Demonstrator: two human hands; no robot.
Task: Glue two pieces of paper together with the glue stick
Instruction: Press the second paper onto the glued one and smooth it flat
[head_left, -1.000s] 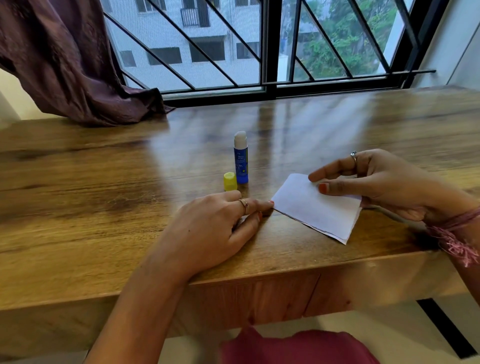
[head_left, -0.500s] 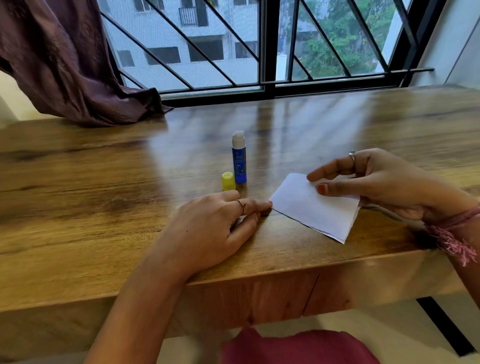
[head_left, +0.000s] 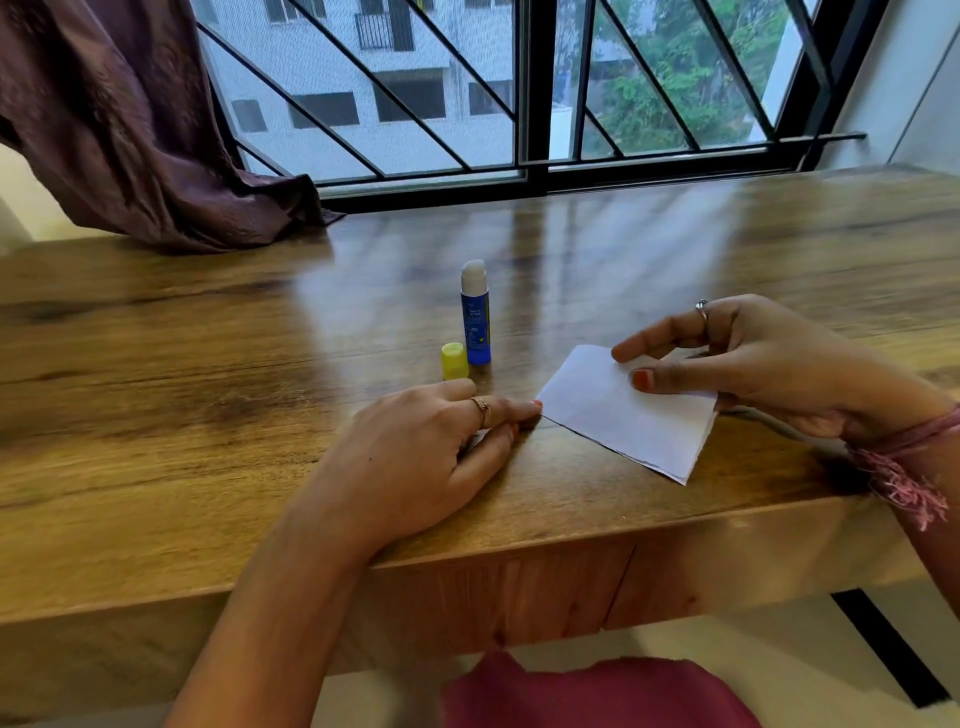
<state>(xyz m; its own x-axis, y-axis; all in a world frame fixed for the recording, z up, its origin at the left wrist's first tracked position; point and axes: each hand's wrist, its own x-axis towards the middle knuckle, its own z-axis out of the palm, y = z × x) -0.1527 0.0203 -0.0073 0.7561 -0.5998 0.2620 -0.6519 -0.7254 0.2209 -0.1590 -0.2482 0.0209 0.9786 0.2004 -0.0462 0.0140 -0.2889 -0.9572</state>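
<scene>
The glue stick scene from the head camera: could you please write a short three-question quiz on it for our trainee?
1. True or false: the glue stick stands upright with its cap off.
2. Which hand holds the white paper? A) left hand B) right hand C) neither
3. Fill in: the yellow cap stands on the table, just to the ___ of the glue stick in the picture.

Key: 1 true; 2 B, the right hand pinches it while the left hand rests on the table; 3 left.

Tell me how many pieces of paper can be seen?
2: one paper held by the right hand, one small scrap mostly hidden under the left hand.
</scene>
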